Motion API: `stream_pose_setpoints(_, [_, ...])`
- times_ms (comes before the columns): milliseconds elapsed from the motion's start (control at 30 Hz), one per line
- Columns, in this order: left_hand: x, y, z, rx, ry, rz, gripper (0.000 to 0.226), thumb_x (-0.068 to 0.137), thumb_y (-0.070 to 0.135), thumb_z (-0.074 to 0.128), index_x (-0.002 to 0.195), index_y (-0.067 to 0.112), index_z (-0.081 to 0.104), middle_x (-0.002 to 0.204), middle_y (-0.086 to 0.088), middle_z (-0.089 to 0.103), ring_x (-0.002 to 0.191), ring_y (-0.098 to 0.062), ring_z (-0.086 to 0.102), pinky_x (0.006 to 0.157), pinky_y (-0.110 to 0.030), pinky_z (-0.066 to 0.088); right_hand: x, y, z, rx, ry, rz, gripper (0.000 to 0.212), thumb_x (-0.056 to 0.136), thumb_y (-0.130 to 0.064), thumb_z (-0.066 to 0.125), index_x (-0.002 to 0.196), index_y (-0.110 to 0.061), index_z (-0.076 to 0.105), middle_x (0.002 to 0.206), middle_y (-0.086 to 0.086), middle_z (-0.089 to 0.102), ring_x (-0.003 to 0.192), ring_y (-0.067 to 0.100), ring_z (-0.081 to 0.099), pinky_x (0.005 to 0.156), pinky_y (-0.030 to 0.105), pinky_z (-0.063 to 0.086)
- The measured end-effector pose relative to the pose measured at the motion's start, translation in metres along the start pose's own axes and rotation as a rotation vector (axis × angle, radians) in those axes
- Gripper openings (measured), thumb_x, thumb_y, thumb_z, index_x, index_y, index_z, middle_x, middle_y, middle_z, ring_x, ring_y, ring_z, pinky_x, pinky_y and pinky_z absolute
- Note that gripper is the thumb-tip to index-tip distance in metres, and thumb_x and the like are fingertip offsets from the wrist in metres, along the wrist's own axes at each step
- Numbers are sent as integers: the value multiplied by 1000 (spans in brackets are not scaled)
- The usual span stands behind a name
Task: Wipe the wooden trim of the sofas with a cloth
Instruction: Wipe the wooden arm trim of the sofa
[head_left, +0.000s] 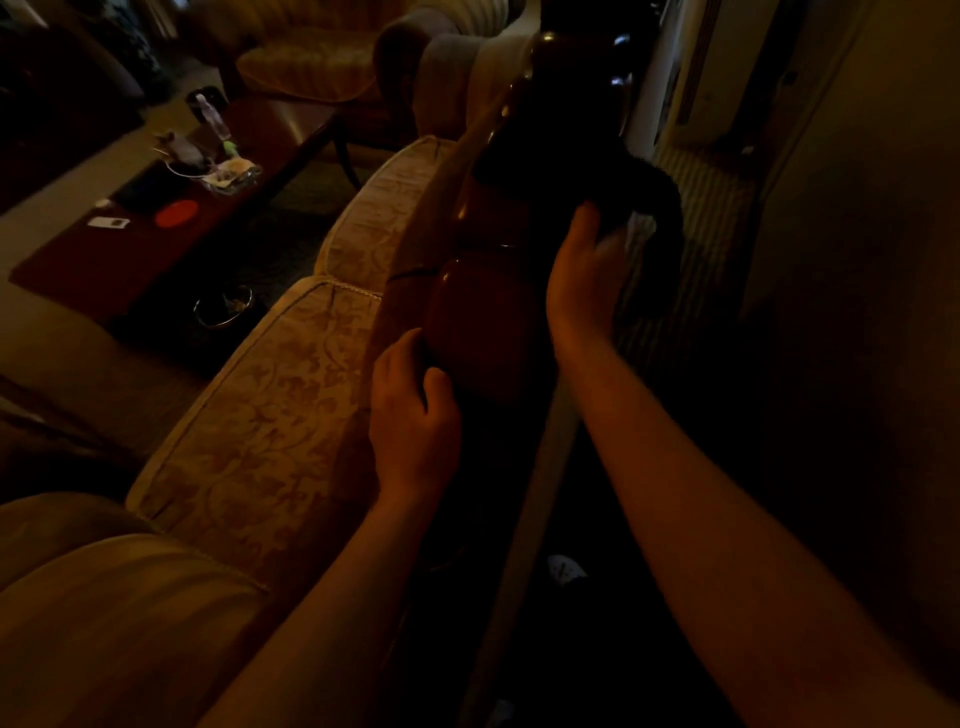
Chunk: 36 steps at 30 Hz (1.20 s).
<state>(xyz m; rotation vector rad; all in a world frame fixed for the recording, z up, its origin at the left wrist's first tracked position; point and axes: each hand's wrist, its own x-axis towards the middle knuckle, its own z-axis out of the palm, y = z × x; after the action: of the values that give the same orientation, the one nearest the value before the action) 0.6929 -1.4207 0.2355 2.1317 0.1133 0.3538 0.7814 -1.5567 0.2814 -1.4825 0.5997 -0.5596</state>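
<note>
Cloth (652, 195) in curled right hand (584, 275)

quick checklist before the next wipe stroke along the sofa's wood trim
1. Cloth in hand: ok. The right hand grips a dark cloth.
2. Cloth on the wood: cannot tell. It lies by the wooden trim, but the scene is too dark to confirm contact.
3. Bracing hand: ok. The left hand rests on the trim's rounded near section, beside the seat-back cushion.
4. Path ahead along the trim: ok. Nothing sits on the carved top farther on.
5. Dust left on the wood: cannot tell in this light.
6. Coffee table out of the way: ok, beyond the cushions.
</note>
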Motion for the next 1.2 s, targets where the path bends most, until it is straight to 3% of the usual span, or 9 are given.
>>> stream_pose_setpoints(100, [2,-2,0,15,6,1,55,84,33,34,134,16,47,132,-4,50,120,-12,45,88,-23,32,-93,51,-29,-199,96,-147,49,98,-18,45,135,11,34,137,26,43,128,20,39,93,-9,8])
stream_pose_setpoints(200, [1,-2,-1,9,2,12,55,84,35,33,133,15,47,130,-3,51,114,-7,45,84,-18,33,-153,84,-47,-356,-44,-222,63,93,-42,38,131,8,44,129,25,52,122,30,49,105,19,25])
stream_pose_setpoints(333, [-1,1,-2,6,-5,-5,55,84,32,34,135,16,46,131,-2,50,113,-3,43,86,-23,33,-86,41,-32,-224,-9,-194,52,96,-24,46,139,3,34,141,18,41,131,27,38,99,5,14])
stream_pose_setpoints(467, [0,3,-1,-4,-4,-12,56,84,33,33,136,16,45,133,-2,48,112,-1,40,85,-21,32,-6,-6,-8,-97,12,-185,51,96,-24,46,140,-1,34,140,12,43,129,21,42,100,15,28])
stream_pose_setpoints(567, [-1,4,0,11,-8,-3,56,84,34,33,136,17,45,133,-1,48,111,1,39,79,-9,29,-43,27,-21,-229,12,-134,52,98,-35,42,139,-4,37,137,9,47,125,20,45,93,9,27])
stream_pose_setpoints(733, [0,2,0,-5,-5,8,55,85,34,34,135,16,46,129,-1,51,112,-6,45,82,-20,34,-134,86,-60,-444,-82,-332,61,95,-50,36,117,2,59,113,17,63,108,28,60,94,28,42])
stream_pose_setpoints(900, [1,2,-1,-5,-4,16,56,85,34,34,135,15,46,130,-2,50,115,-11,47,86,-27,38,-50,35,-38,-570,7,-406,52,93,-36,41,106,9,63,109,26,61,103,39,57,93,44,42])
stream_pose_setpoints(1033, [2,1,0,-8,-3,18,55,85,35,34,135,15,46,129,-3,49,115,-14,48,88,-31,41,-18,18,-34,-605,-25,-416,43,97,-34,41,102,3,63,111,18,60,104,31,55,92,39,41])
stream_pose_setpoints(1200, [1,2,0,-13,6,18,54,85,34,34,133,14,47,125,-4,50,111,-15,50,85,-30,41,-79,54,-61,-643,-21,-572,43,90,-34,44,92,2,68,93,20,65,88,35,62,79,36,49])
